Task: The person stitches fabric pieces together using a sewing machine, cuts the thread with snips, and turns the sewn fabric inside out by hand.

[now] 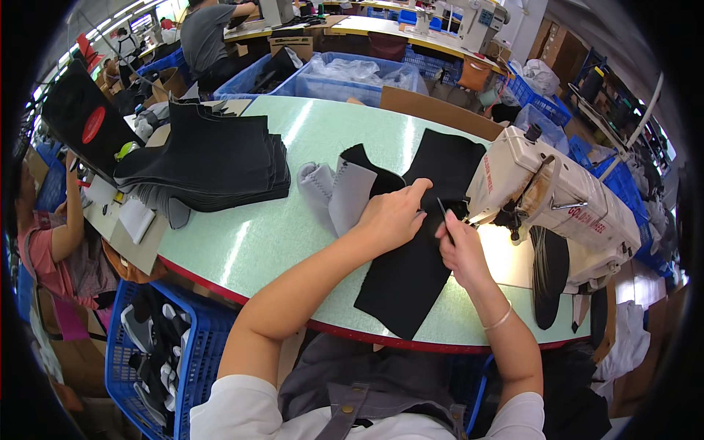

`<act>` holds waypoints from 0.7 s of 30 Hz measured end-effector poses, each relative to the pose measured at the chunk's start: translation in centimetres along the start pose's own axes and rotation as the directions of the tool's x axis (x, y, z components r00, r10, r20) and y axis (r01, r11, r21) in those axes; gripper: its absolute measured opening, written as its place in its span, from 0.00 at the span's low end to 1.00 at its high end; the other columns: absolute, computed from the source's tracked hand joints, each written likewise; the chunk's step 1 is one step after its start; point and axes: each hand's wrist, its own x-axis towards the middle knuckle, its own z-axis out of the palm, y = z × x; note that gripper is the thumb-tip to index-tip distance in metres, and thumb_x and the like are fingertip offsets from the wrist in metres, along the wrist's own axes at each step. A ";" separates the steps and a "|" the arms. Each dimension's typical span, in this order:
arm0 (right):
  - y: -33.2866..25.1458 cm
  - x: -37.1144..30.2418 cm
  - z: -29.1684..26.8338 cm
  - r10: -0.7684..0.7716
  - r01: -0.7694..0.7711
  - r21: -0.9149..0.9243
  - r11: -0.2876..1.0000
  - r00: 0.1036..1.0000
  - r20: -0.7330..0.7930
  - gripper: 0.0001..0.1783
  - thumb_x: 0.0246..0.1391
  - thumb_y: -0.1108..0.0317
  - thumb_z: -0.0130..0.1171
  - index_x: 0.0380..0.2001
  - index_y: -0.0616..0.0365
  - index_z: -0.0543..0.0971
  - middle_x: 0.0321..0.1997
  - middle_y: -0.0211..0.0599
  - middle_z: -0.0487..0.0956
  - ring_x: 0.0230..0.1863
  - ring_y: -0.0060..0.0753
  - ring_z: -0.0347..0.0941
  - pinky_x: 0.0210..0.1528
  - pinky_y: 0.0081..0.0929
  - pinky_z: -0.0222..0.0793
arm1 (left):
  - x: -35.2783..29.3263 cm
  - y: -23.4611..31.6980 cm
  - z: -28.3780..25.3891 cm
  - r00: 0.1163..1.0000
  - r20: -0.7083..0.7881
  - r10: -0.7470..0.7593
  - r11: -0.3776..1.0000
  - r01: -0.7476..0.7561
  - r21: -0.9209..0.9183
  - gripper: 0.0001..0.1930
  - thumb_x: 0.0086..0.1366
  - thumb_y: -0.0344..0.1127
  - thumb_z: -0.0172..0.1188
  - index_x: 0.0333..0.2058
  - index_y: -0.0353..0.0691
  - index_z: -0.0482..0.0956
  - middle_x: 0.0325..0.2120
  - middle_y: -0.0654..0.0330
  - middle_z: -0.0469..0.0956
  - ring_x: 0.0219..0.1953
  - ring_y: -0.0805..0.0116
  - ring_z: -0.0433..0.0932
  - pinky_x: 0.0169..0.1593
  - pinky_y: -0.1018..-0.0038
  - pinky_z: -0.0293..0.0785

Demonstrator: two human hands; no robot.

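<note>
A black fabric piece lies across the pale green table, its upper part reaching beside the sewing machine. My left hand rests at its middle, fingers bent and gripping the fabric. Left of that hand, a sewn piece curls up, showing its grey side and black face. My right hand is closed around a thin, dark, pointed tool, whose tip points up and left over the fabric near the machine's needle area. The tool's kind is hard to make out.
A stack of black cut pieces sits at the table's left. Thin dark sole-shaped pieces lie at its right. A blue basket of black and grey pieces stands below left. Blue bins line the far edge; a co-worker is at left.
</note>
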 end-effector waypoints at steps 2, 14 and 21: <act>0.2 -2.6 -1.4 0.022 -0.026 0.043 0.999 0.996 0.085 0.22 0.67 0.51 0.47 0.29 0.59 0.72 0.11 0.19 0.57 0.10 0.14 0.48 0.14 0.17 0.45 | -0.1 0.6 -0.8 0.996 -0.042 0.079 0.997 -0.078 0.019 0.26 0.56 0.34 0.65 0.52 0.43 0.66 0.38 0.56 0.77 0.35 0.55 0.81 0.34 0.63 0.78; 7.3 -21.9 -24.4 -0.566 -0.384 -0.703 0.598 0.418 -0.710 0.17 0.58 0.73 0.57 0.49 0.69 0.74 0.45 0.48 0.78 0.46 0.40 0.76 0.48 0.32 0.70 | -6.3 1.5 -10.6 0.944 -0.313 -0.102 0.941 0.194 0.279 0.10 0.57 0.34 0.66 0.33 0.35 0.77 0.25 0.55 0.78 0.25 0.62 0.76 0.30 0.71 0.71; 10.1 -20.2 -35.3 -0.598 -0.554 -0.797 0.241 0.562 -0.571 0.22 0.60 0.69 0.55 0.55 0.68 0.72 0.54 0.56 0.75 0.57 0.52 0.71 0.61 0.36 0.63 | -15.3 1.1 -13.0 0.808 -0.236 -0.540 0.631 0.203 -0.749 0.13 0.65 0.31 0.61 0.46 0.31 0.76 0.34 0.65 0.79 0.35 0.80 0.74 0.40 0.81 0.69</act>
